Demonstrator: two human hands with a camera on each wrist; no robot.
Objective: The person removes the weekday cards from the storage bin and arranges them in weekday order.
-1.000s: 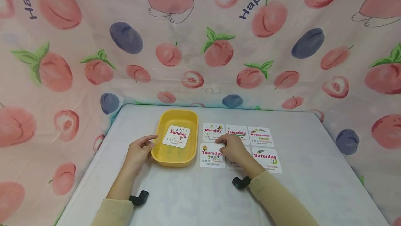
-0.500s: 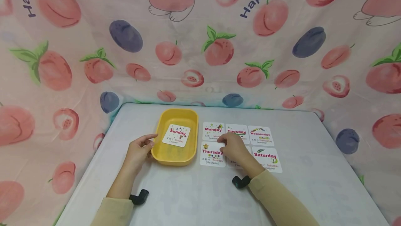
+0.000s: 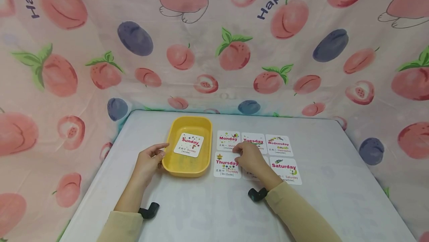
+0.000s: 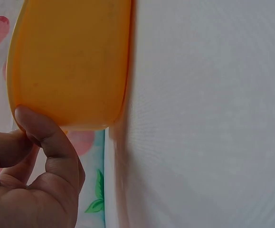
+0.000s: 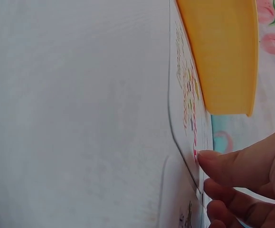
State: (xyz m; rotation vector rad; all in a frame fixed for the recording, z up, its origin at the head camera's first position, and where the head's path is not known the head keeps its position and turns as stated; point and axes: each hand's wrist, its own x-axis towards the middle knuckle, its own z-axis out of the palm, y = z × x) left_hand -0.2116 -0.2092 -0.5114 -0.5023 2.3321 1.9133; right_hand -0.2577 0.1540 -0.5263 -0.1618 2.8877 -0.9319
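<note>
A yellow plastic tray stands left of the middle, with a Sunday card lying slightly turned inside. My left hand pinches the tray's left rim; in the left wrist view the thumb lies against its wall. My right hand is over the cards, fingers loosely bent, thumb tip on the Thursday card near its upper right. Above lie the Monday card, Tuesday card and Wednesday card. A Saturday card lies at lower right; the card between it and Thursday is mostly hidden.
The white tabletop extends in front of the tray and to the right of the cards. A peach-patterned cloth hangs behind and along both sides. Black wrist mounts stick out from both sleeves.
Both hands, the tray and the cards stay in place. Only the head view shifts very slightly.
</note>
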